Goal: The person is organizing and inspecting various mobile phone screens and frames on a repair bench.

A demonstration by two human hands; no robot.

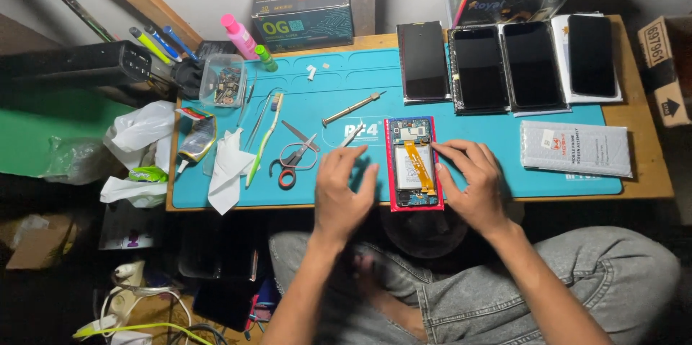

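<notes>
Scissors (292, 160), a toothbrush (264, 139), a screwdriver (352, 108) and four dark screens (504, 64) lie on the teal mat (504, 172).

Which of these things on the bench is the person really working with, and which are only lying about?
In use: opened red phone, touched by the right hand; left hand beside it; tweezers just above.

Lying about: scissors, toothbrush, screwdriver, four dark screens, tissue, boxes.

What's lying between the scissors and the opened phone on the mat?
Head view: the left hand sits between the scissors and the opened phone, on the teal mat.
</notes>
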